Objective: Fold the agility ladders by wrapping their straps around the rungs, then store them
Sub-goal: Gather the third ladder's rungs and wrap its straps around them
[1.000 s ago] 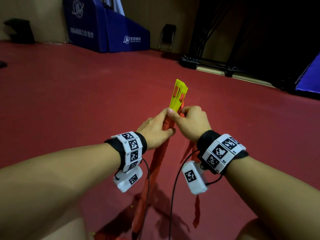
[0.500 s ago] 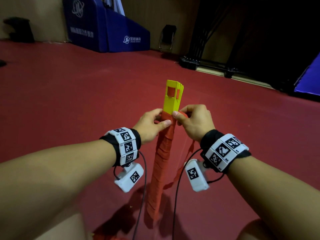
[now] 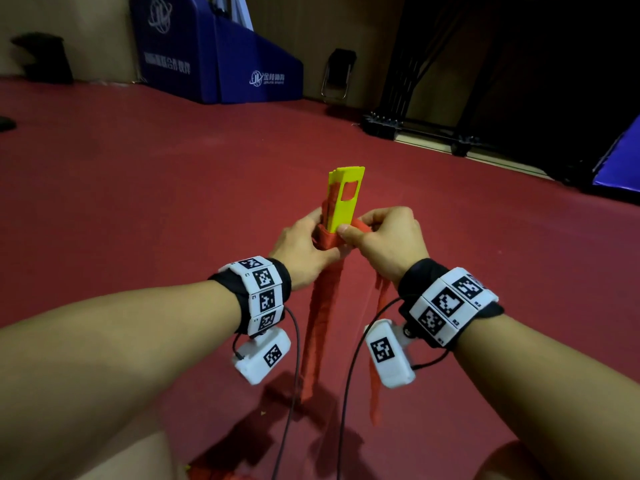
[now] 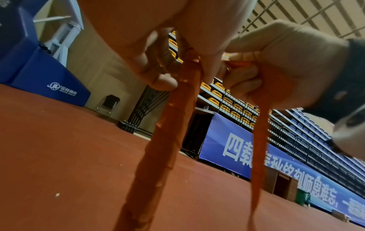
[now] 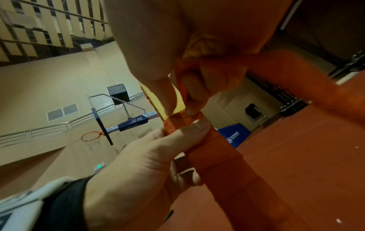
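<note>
Yellow rungs [image 3: 344,202] just turned flat-on between my hands; left hand [image 3: 304,251] grips the wrapped bundle, right hand [image 3: 388,244] pinches the strap [image 3: 362,226] at its edge, so another wrap's coming.

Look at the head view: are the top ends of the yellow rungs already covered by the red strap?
No: the yellow rungs stick out bare above the red strap wound lower down.

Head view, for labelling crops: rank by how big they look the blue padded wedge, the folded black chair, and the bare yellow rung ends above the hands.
1. Blue padded wedge, clearly largest.
2. Bare yellow rung ends.
3. Folded black chair.
The last two look close; the rungs are nearer the camera, so that order is unsure.
</note>
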{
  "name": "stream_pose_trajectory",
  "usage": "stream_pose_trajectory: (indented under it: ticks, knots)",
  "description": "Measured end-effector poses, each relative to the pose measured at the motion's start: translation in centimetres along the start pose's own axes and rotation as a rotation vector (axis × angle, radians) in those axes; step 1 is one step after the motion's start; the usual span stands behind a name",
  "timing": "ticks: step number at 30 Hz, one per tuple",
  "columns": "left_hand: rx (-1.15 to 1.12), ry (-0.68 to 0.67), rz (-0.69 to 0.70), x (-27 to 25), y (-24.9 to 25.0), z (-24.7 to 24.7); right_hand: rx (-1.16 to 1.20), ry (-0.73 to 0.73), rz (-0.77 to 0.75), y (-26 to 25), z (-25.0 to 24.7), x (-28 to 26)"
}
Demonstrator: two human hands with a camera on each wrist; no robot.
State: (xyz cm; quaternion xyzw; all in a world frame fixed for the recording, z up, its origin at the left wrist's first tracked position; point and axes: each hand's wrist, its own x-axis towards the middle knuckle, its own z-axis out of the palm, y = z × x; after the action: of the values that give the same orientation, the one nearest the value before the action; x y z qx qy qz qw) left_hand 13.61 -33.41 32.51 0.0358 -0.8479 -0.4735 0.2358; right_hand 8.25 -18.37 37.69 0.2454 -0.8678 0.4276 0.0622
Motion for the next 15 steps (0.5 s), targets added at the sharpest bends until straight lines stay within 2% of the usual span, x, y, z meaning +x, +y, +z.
stream_pose_trajectory:
  ticks: [9, 12, 15]
  knots:
    - [0.087, 0.016, -0.033, -0.6, 1.0, 0.4, -0.13, -0.012, -0.094, -1.5, 0.0, -1.0]
    - [-0.006, -0.008, -0.043, -0.4, 1.1, 0.6, -0.142, -0.029, -0.128, -1.2, -0.3, -0.8]
    - [-0.191, -0.095, -0.059, -0.2, 0.8, 0.5, -0.134, -0.034, -0.147, -0.3, -0.6, -0.2]
